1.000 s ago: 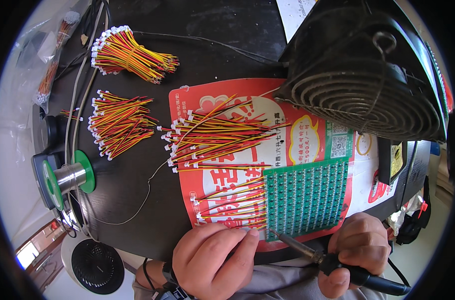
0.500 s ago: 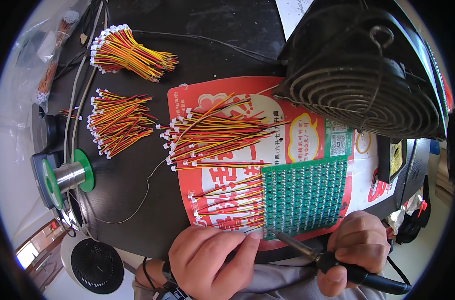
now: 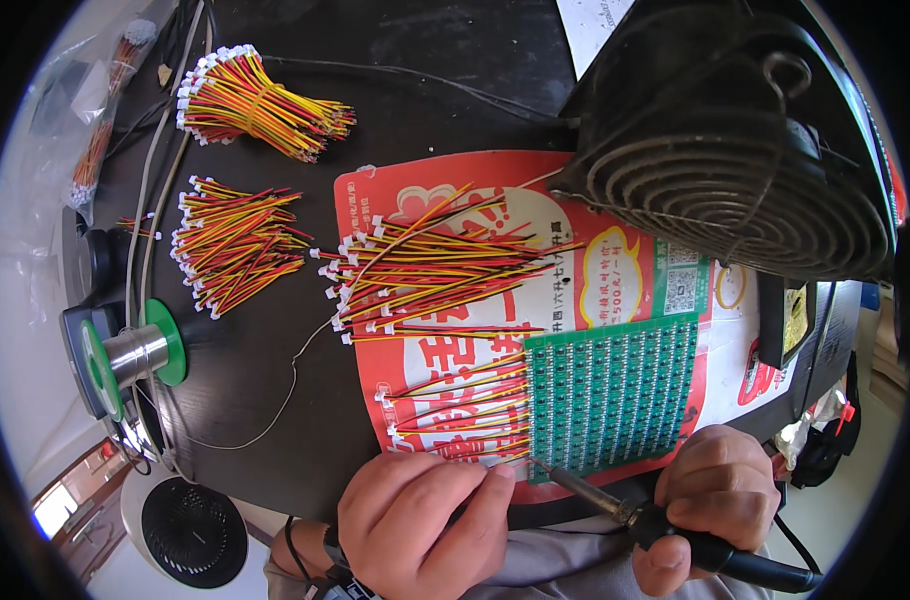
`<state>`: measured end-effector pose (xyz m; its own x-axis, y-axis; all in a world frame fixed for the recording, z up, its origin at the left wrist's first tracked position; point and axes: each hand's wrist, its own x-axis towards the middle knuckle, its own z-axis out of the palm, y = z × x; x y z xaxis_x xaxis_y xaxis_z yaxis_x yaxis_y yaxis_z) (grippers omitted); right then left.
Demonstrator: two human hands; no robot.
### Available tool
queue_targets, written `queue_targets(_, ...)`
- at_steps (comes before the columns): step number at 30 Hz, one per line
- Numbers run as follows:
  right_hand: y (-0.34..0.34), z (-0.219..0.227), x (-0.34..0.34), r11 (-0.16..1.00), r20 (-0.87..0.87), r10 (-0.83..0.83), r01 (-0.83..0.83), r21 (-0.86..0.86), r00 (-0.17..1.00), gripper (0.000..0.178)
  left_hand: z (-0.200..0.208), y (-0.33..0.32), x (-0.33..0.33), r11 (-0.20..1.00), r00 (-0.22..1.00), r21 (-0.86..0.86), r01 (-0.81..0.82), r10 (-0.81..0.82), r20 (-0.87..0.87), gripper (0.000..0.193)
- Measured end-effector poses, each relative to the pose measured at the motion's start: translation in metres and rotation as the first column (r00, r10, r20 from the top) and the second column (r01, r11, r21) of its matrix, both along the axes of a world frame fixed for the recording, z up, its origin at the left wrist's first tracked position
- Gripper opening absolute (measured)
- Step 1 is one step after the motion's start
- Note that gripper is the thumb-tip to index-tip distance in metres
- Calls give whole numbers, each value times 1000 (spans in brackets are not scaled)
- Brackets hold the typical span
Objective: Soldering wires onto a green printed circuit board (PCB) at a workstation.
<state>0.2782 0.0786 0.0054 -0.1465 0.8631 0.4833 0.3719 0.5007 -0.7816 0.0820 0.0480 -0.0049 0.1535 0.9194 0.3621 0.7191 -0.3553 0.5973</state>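
Green circuit board just right of left hand's fingertips.

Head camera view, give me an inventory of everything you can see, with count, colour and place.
Circuit board panel: one, green, lower centre
Soldering iron: one, black handle, tip at panel's lower-left corner
Wire row: several, red, yellow, black, along panel's left edge
Loose wire piles: two, same colours, centre and left
Banded wire bundle: one, same colours, upper left
Printed sheet: one, mainly red and white, under panel
Solder spool: one, green flanges, left
Fan: one, black, upper right
Plastic bag: one, clear, far left
Table: one, black, beneath
Left hand: one, bare, lower centre
Right hand: one, bare, gripping iron
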Motion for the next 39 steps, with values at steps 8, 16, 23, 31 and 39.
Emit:
queue_targets(8, 0, -1, -1, 1000, -5, -19, 19, -9, 1000, 34, 7, 2, 2, 999, 996, -43, 17, -21, -89, 34)
queue_targets(16, 1, 0, 0, 999, -31, -22, 23, 33, 999, 33, 1, 1, 0, 999, 999, -15, 31, -32, -34, 32)
queue_targets(23, 12, 13, 3, 986, -172, 161, -166, -15, 972, 25, 7, 2, 2, 999, 994, -46, 27, -32, -103, 32)
queue_targets(31, 8, 21, 8, 994, -160, 112, -110, 23, 981, 26, 5, 9, 7, 996, 995, -15, 93, -93, -30, 30)
queue_targets(39, -6, -1, 3, 991, -130, -76, 89, 102, 989, 30, 2, 5, 11, 999, 993, -6, 49, -49, -104, 33)
